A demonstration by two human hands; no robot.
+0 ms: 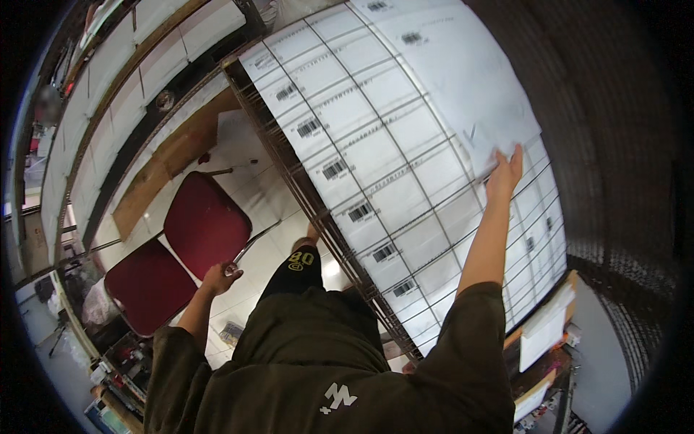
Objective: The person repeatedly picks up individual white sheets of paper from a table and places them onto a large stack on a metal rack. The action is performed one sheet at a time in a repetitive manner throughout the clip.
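My right hand (504, 173) is at the near edge of a large white sheet (470, 79). Its fingers are spread and touch the sheet's corner, or nearly so. That sheet lies on top of a wire grid rack (434, 210). Beneath the wires, white sheets (405, 94) with rows of small barcodes show through. Low on the left, my left hand (219, 278) is curled in front of a dark red chair. Something small and shiny shows at its fingertips, too small to name.
The red chair (206, 220) stands left of my legs on a pale tiled floor (271, 253). Beyond it a brown board (173, 148) leans by long shelves (134, 79). More dark mesh racks (614, 130) rise on the right. A bench with white panels (542, 336) stands at lower right.
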